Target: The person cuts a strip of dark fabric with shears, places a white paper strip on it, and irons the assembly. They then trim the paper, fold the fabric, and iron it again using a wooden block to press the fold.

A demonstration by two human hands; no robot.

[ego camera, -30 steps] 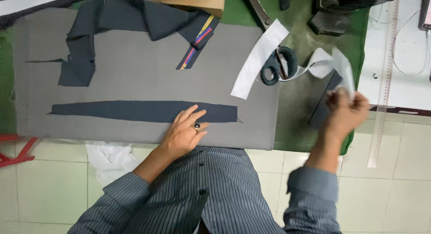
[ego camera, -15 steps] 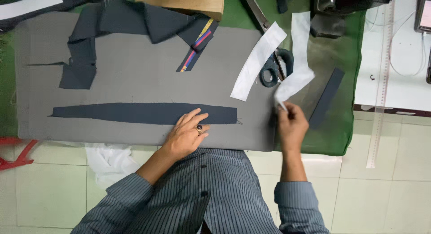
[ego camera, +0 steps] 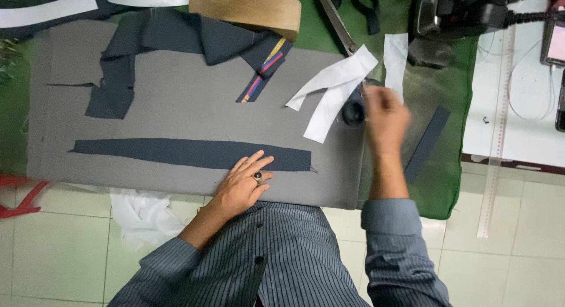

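1. Head view, change: the right hand (ego camera: 384, 114) has moved up and away from the near edge of the grey cloth (ego camera: 176, 113), where it was half a second ago, to the scissors (ego camera: 355, 110). It is motion-blurred. A second ago it held a white strip in the air at the far right; that is now let go.
2. Head view, white strips: two white strips (ego camera: 332, 89) lie crossed just left of the right fingers, touching the scissors' handles. A third white strip (ego camera: 395, 57) lies just beyond those fingers.
3. Right fingers: curled loosely over the scissors' handles. Blur hides whether they grip; I cannot tell.
4. Left hand (ego camera: 241, 183): unchanged, flat and spread, fingers resting on the near end of the long dark strip (ego camera: 188, 154), pinning it to the grey cloth. Nothing grasped.
5. Reading: the white piece is set down and the right hand is at the cutting tool, while the dark strip is kept steady.
6. Around: wooden block (ego camera: 247, 10) well beyond the left fingers; dark short strip (ego camera: 428, 142) right of the right wrist, on the green bench (ego camera: 453, 189) cover.
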